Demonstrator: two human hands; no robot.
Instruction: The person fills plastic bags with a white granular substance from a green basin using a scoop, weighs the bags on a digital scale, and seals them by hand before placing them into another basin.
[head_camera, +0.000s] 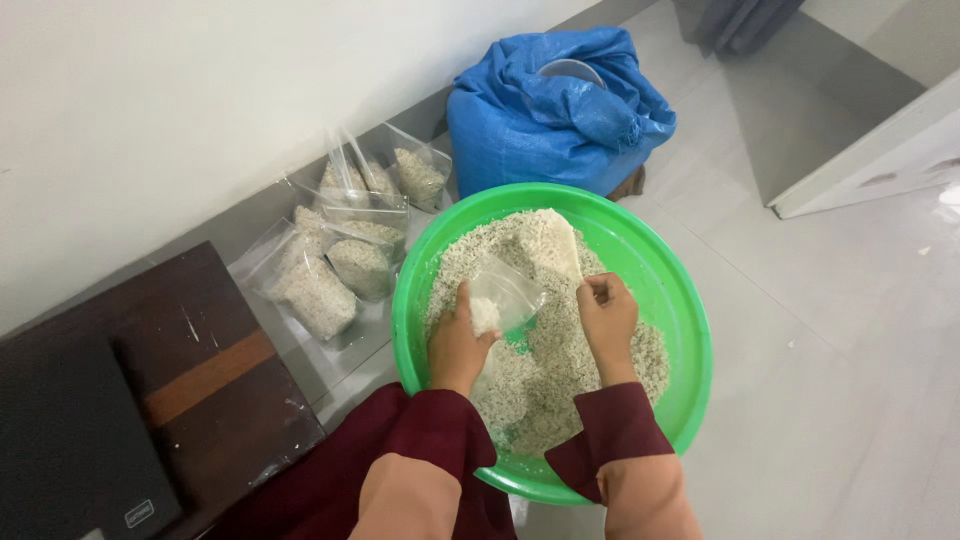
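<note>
Left hand: fingers closed on one edge of a small clear plastic bag, over the grain
Right hand: fingers pinched shut; on the bag's far edge or on grain, cannot tell
Basin: round green plastic basin on the floor; heaped with pale grain
Nearby: filled clear bags by the wall; blue woven sack behind

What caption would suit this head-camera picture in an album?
Two hands, left hand and right hand, hold a clear bag over grain in a green basin.
</note>
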